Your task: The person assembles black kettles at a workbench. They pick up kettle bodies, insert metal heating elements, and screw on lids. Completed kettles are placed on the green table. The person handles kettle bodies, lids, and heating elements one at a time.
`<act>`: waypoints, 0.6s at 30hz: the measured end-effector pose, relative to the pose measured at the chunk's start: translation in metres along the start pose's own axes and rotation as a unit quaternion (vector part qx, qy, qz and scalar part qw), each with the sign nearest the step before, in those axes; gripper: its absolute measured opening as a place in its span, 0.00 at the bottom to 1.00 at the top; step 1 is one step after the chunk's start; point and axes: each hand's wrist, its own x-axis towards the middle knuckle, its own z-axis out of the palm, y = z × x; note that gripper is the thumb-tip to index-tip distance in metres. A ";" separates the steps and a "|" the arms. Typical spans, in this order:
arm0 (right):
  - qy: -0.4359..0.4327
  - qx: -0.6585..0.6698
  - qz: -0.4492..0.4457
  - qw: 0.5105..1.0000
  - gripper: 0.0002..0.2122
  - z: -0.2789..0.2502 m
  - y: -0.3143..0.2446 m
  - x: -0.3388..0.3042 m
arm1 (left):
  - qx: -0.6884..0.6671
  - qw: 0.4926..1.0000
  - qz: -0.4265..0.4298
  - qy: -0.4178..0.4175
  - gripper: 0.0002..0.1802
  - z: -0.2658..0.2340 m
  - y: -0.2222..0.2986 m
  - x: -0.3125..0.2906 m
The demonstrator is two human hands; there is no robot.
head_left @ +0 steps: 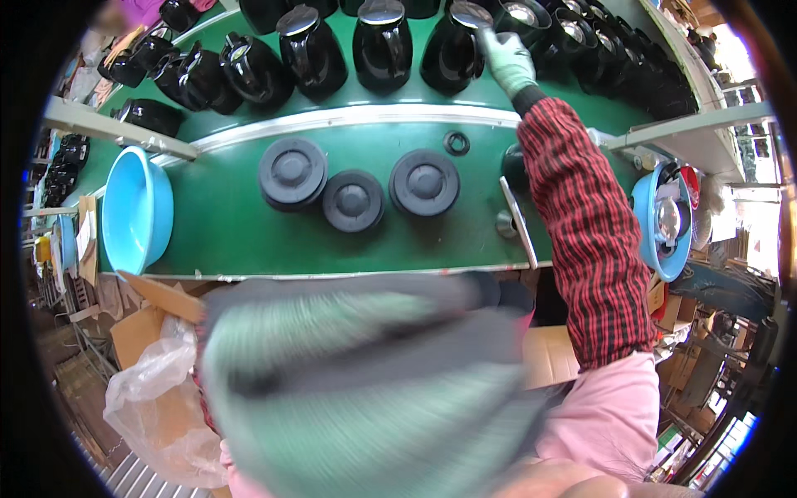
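My right hand (510, 63), in a pale green and white glove, reaches to the back of the green bench. Its fingers are closed at the handle of a black jug (449, 54) with a shiny lid. Very near the camera, my left hand (349, 390) is a large smear of green and grey glove; its fingers cannot be made out. Beyond it on the bench sit round black discs in low stacks: a left stack (292, 172), a middle one (353, 201) and a right one (424, 183). A small black ring (456, 143) lies behind them.
More black jugs (382, 50) line the back beyond a pale rail (332, 118). A blue basin (138, 212) stands at the left; another basin (664, 257) with parts is at the right. A thin upright plate (519, 222) stands near my right sleeve. A cardboard box (137, 332) with plastic film sits below.
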 end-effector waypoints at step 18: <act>0.214 -0.549 -0.214 0.779 0.15 -0.159 0.033 -0.025 | -0.220 0.881 -0.413 -0.074 0.21 0.189 0.031 -0.184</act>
